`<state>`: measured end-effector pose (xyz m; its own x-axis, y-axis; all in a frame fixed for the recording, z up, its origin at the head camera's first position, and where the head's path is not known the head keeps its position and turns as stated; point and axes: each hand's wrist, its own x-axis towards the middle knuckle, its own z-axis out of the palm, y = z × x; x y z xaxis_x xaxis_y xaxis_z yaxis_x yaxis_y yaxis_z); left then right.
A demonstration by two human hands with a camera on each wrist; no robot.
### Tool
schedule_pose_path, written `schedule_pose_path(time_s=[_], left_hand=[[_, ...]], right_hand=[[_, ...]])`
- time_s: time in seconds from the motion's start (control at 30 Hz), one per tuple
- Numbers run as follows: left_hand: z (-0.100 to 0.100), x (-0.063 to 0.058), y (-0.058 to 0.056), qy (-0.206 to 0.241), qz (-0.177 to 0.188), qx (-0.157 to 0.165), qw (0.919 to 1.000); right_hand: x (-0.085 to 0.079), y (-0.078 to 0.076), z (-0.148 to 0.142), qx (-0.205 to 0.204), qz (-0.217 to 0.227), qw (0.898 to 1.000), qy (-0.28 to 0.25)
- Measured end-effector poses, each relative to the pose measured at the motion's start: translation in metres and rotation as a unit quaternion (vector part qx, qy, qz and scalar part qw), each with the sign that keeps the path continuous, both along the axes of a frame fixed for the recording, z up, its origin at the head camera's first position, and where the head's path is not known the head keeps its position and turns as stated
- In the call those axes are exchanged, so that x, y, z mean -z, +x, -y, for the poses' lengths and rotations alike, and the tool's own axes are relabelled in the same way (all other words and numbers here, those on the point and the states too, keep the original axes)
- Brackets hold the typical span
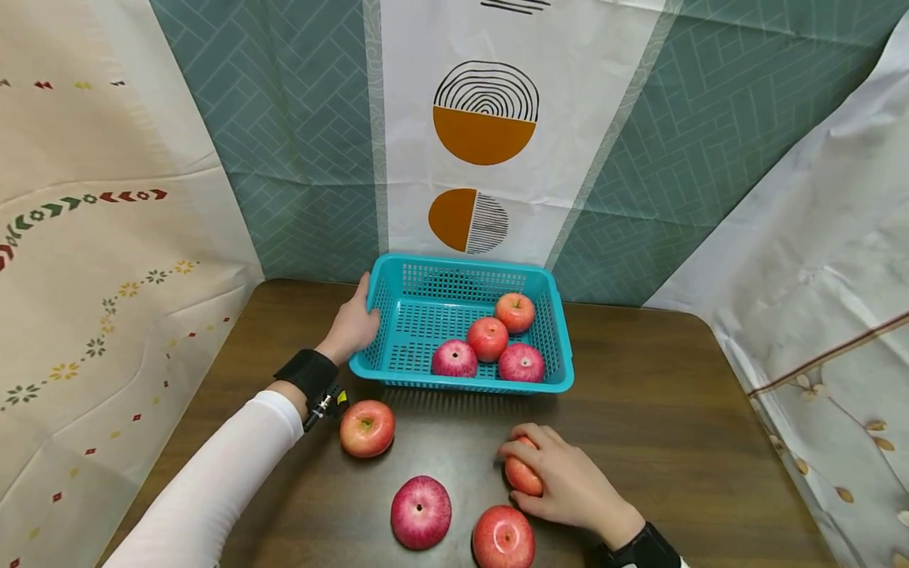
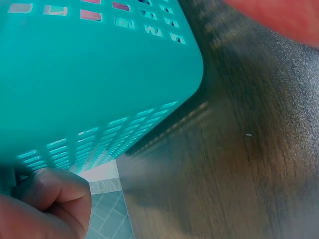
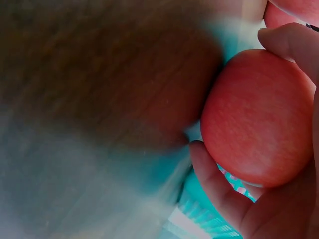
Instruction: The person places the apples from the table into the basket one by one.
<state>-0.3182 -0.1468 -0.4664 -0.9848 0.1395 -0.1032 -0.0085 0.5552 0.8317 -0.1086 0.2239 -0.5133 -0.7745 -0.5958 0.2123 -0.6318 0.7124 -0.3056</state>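
My left hand (image 1: 353, 319) grips the left rim of a turquoise plastic basket (image 1: 398, 379); the left wrist view shows its curled fingers (image 2: 65, 194) at the basket wall. Inside the basket, toward its right side, lie several red apples (image 1: 487, 339). On the table in front, my right hand (image 1: 568, 481) holds a red apple (image 1: 523, 467), its thumb and fingers curled round the fruit. The right wrist view shows that apple (image 3: 259, 119) between thumb and fingers, close to the tabletop.
Loose on the brown wooden table (image 1: 639, 379) are a red-yellow apple (image 1: 367, 428) beside my left wrist, a dark pink apple (image 1: 421, 513) and a red apple (image 1: 503, 538) near the front. Patterned cloth (image 1: 305, 142) hangs behind and at both sides.
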Motion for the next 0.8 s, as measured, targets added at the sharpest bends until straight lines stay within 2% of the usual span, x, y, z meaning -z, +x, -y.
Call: schedule_pose_path(time_s=[0.47,0.8], left_hand=[[0.0006,0.0012,0.0004,0.008,0.004,-0.003,1.0],[0.0005,-0.0005,0.0012,0.006,0.008,-0.009,0.9999]], right_hand=[[0.0042,-0.001,0.0022,0.024,0.011,1.0,-0.004],[0.0025,-0.0005,0.0036,0.02,0.004,1.0,0.001]])
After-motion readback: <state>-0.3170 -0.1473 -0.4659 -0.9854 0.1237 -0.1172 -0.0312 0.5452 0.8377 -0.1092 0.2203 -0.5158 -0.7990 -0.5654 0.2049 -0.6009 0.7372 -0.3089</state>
